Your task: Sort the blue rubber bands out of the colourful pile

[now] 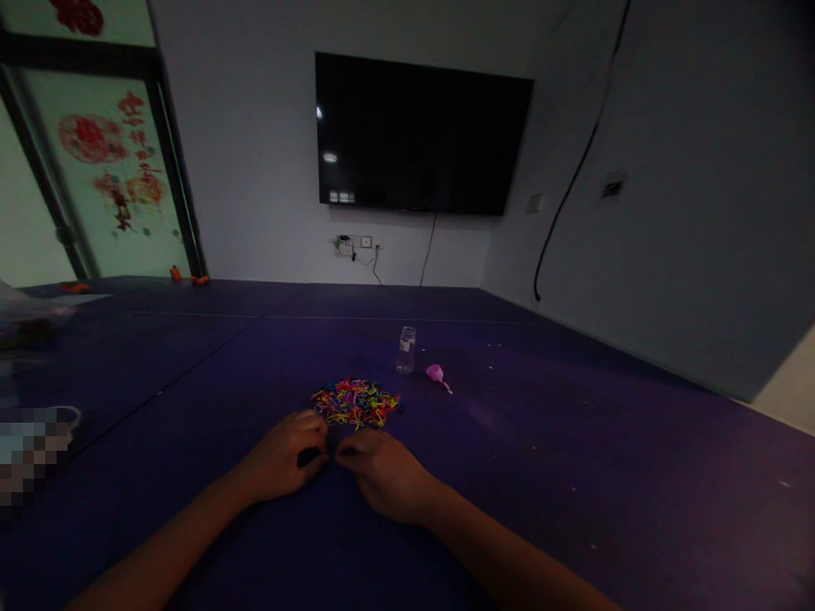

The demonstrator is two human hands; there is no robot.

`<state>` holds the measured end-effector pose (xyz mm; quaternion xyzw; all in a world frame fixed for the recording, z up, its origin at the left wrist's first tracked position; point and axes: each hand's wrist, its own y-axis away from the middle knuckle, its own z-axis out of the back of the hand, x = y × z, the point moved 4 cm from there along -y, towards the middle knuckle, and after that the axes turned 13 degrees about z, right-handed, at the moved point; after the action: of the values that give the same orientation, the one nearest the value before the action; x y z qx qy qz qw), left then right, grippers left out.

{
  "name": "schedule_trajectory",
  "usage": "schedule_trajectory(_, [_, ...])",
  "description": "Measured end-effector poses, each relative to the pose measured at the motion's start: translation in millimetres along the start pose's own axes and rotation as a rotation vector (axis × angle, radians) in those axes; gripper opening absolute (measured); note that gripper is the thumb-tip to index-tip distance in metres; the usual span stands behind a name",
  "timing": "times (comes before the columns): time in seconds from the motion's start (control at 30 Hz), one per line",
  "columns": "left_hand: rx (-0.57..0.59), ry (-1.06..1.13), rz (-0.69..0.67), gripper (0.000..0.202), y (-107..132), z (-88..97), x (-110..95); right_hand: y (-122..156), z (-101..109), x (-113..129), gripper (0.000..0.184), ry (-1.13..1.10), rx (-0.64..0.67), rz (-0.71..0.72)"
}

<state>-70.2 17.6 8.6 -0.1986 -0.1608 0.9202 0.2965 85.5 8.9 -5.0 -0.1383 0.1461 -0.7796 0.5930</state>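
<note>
A heap of small, brightly coloured loops (356,401), which look like rubber bands, lies on the dark blue-purple surface. Just on the near side of it, my left hand (289,454) and my right hand (388,475) face each other with fingertips close together. Both are curled into a pinch. Whatever sits between the fingertips is too dark and small to make out. Beyond the heap, slightly right, a clear see-through bottle (406,352) with a small white label stands upright. Beside it lies a pink rounded object (435,373) with a thin tail.
Small orange things (199,279) lie at the far edge near the door. At the left edge are a blurred pale bag-like shape (29,318) and a pixelated area. A black television (424,136) hangs on the far wall, and a dark cable (576,174) runs down the right wall.
</note>
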Motion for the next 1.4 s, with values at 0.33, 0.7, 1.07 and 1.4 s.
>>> schedule_trajectory(0.33, [-0.102, -0.094, 0.085, 0.010, -1.2, 16.2, 19.0, 3.9, 2.6, -10.7, 0.036, 0.022, -0.010, -0.119])
schedule_trajectory(0.7, [-0.017, -0.131, 0.080, 0.010, 1.8, 12.9, 16.7, 4.1, 7.1, -9.4, 0.036, 0.029, 0.008, -0.176])
schedule_trajectory(1.07, [0.049, -0.131, 0.133, 0.009, 3.0, 7.0, 22.2, 27.8, 28.2, -51.1, 0.034, 0.130, -0.136, -0.712])
schedule_trajectory(1.4, [-0.033, -0.106, 0.114, 0.017, -0.5, 8.2, 24.3, 48.8, 28.8, -90.9, 0.042, 0.126, -0.275, -0.741])
